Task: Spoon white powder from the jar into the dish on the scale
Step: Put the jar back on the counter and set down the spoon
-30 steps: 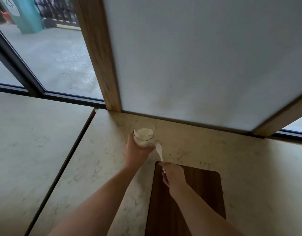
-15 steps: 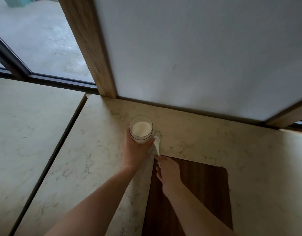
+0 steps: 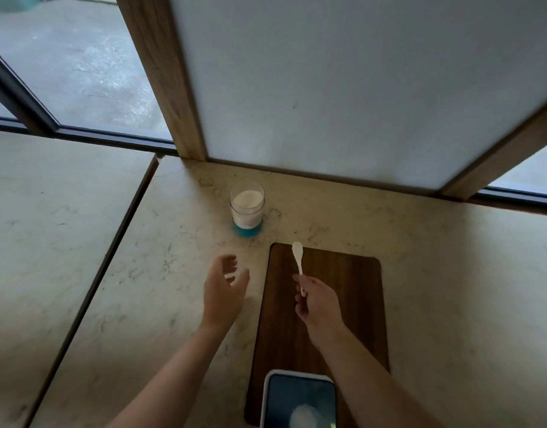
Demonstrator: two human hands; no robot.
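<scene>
— Head view: where's the jar (image 3: 247, 208)?
— Standing open on the counter (image 3: 173, 273) near the wall, powder inside.
— And the hands?
— Right hand (image 3: 317, 304) pinches a white spoon (image 3: 298, 257) above the wooden board (image 3: 343, 304); left hand (image 3: 224, 291) hovers empty, fingers loosely spread, short of the jar.
</scene>
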